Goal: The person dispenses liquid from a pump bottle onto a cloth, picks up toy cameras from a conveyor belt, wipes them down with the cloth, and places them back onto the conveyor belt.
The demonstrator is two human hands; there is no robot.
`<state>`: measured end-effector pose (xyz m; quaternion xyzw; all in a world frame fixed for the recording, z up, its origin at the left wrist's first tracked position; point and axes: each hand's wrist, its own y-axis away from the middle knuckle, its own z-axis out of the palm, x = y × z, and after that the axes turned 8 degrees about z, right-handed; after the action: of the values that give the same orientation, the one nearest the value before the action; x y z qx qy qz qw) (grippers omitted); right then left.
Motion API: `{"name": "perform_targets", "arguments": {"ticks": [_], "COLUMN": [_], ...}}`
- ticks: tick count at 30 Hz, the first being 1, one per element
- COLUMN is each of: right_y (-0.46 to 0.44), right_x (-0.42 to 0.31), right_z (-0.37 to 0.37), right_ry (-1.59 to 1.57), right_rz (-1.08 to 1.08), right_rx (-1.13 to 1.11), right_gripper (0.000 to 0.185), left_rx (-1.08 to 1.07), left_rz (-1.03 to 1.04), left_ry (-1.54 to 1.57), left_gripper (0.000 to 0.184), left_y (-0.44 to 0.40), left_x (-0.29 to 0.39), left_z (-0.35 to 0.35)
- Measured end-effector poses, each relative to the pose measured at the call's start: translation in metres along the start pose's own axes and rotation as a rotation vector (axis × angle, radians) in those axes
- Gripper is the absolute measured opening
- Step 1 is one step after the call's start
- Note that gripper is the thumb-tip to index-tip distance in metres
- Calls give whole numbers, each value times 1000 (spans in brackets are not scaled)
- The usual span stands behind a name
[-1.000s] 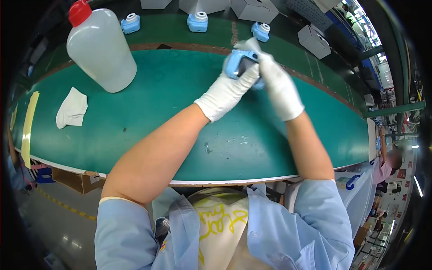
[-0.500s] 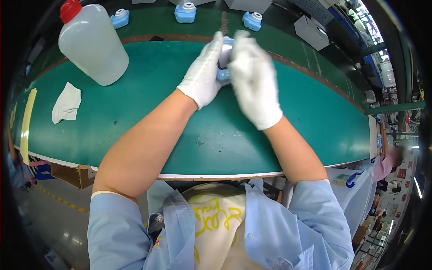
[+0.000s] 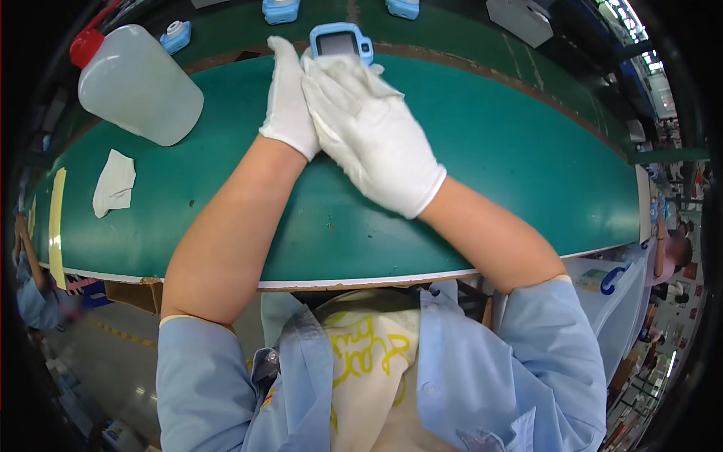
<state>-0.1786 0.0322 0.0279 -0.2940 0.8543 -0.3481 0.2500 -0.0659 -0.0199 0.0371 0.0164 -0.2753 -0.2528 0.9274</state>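
A light-blue toy camera [image 3: 363,47] with a dark screen faces me beyond the table's far edge. Its lower part is hidden behind my right hand. My left hand [image 3: 288,102], in a white glove, is at its lower left, with one digit raised and the other fingers largely covered; it seems to support the camera from beneath. Across the camera's lower edge lies my right hand [image 3: 369,139], also gloved, fingers stretched flat and touching the left glove. A loose white fold shows along its upper edge; whether this is cloth or glove I cannot tell.
On the green table [image 3: 489,188] stand a large translucent bottle [image 3: 143,87] with a red cap and a crumpled white cloth [image 3: 114,183]. More blue toy cameras [image 3: 177,36] and a grey box [image 3: 520,22] sit beyond the far edge. A clear plastic bin [image 3: 595,279] is at right.
The toy camera has moved left and farther away, its screen now turned to me. Both hands have shifted left; my right hand has flattened over the camera's lower part. The view has shifted slightly.
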Motion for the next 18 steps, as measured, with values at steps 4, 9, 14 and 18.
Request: {"name": "perform_targets", "arguments": {"ticks": [4,9,14,18], "right_y": [-23,10,-3,5], "right_x": [18,49,13,44], "right_z": [-32,-34,-12,-23], "right_ry": [90,-232,47,-239], "right_rz": [244,630,99,393], "right_rx": [26,-113,-48,109], "right_gripper": [20,34,31,34], "left_rx": [-177,-175,-58,-102], "left_rz": [99,-40,43,194], "left_ry": [-176,-374,53,-544], "left_gripper": [67,67,63,65], "left_y": [2,20,3,17], "left_x": [-38,-49,-19,-53], "left_z": [4,23,1,17]}}
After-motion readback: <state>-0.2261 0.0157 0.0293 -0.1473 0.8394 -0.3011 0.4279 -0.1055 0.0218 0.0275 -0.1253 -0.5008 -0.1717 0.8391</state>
